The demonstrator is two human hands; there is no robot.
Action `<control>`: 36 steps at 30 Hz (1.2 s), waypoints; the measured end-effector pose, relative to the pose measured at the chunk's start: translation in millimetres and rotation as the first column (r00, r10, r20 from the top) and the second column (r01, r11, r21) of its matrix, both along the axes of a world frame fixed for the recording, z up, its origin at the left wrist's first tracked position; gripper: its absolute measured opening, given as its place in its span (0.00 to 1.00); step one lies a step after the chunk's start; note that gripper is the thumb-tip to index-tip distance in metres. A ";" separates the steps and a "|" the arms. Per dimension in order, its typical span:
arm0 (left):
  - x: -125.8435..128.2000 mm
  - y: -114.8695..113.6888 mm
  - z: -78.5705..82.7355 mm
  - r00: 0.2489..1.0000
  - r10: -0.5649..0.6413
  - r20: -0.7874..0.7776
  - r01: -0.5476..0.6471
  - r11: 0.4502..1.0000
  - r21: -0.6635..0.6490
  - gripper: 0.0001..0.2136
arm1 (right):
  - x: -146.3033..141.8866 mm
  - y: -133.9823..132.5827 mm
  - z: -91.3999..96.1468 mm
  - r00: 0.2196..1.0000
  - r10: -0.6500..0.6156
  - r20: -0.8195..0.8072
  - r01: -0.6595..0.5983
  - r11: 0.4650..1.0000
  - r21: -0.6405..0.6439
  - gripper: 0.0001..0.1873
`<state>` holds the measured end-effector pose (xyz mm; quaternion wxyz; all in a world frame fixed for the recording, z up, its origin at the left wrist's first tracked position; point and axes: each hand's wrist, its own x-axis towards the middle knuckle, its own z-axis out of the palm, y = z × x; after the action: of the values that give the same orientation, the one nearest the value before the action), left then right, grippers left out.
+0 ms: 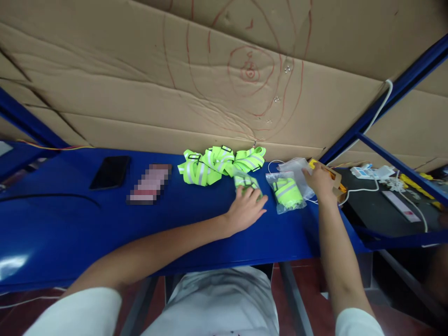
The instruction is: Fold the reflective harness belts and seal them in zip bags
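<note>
Nearest, both forearms reach over the bench point(196, 252) from white sleeves. Left hand point(246, 210) is palm down, fingers a little apart and bent over a small clear bag point(244, 178) with green strap inside; whether it pinches or only rests there, can't tell. Motion blur on hand and bag; the hand covers the bag's near part, so its opening and seal can't be read.

Just right of it lies a filled bag point(289, 192), green reflective strap coiled inside, flat on the bench. For clean handling, the left hand would do best with a light grip on the bag's edge, strap kept flat, plastic not dragged onto the neighbour.

Right hand point(319, 181) is at a cardboard box point(336, 179), thumb apart from the fingers; fingertips unclear, so no telling if they pinch anything. Clear plastic point(297, 170) lies beside that hand; separating one layer by a corner should avoid pulling up several. White cable point(360, 189) near the box could snag, best kept clear of the wrist.

Farther back, loose green straps point(201, 170) sit bunched against the cardboard wall point(140, 93); overlaps hide their ends and count. Box contents mostly hidden.
</note>
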<state>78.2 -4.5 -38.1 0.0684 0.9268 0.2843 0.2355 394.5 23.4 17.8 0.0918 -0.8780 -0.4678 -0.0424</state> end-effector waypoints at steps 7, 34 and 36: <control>42.6 13.0 8.0 0.982 -0.151 0.109 0.156 0.987 -0.034 0.13 | 2.0 14.0 -7.2 0.999 -0.023 0.045 0.021 0.999 0.045 0.39; -126.7 76.3 5.2 0.978 0.066 0.198 0.008 0.936 -0.353 0.34 | -186.9 -21.7 -31.9 0.389 0.907 0.163 -0.914 0.357 0.192 0.31; -127.6 73.9 9.4 0.979 0.085 0.185 -0.017 0.940 -0.342 0.29 | -197.6 -10.8 -35.1 0.403 0.911 0.088 -0.905 0.383 0.184 0.34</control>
<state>-49.4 69.4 -28.6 0.2483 0.8658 0.3362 0.2753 196.9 12.6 -17.3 0.1950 -0.4657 -0.8630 -0.0207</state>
